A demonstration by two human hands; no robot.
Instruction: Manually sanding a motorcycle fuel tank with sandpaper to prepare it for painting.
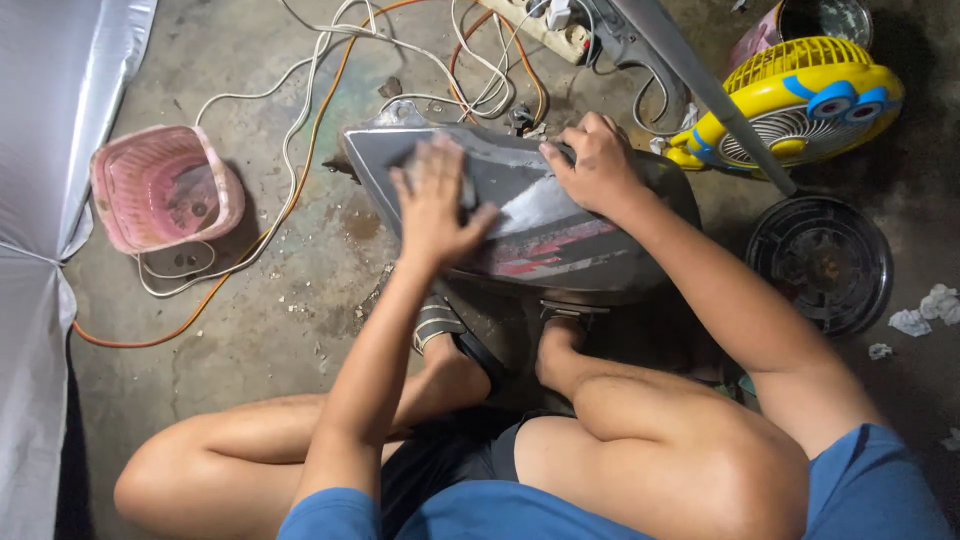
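A dark grey motorcycle fuel tank point(545, 225) with red stripes and a bare, scuffed patch lies on the concrete floor in front of my crossed legs. My left hand point(436, 200) presses flat on its upper left side, over a small pad or piece of sanding paper that is mostly hidden under the palm. My right hand point(597, 165) grips the tank's far top edge and steadies it. My feet in sandals sit just below the tank.
A pink plastic basket point(165, 187) stands at the left amid white and orange cables point(290, 190). A yellow and blue fan point(800, 100) and a black round grille point(820, 262) lie at the right. A power strip point(545, 25) sits at the top, and a silver cover point(40, 200) hangs along the left edge.
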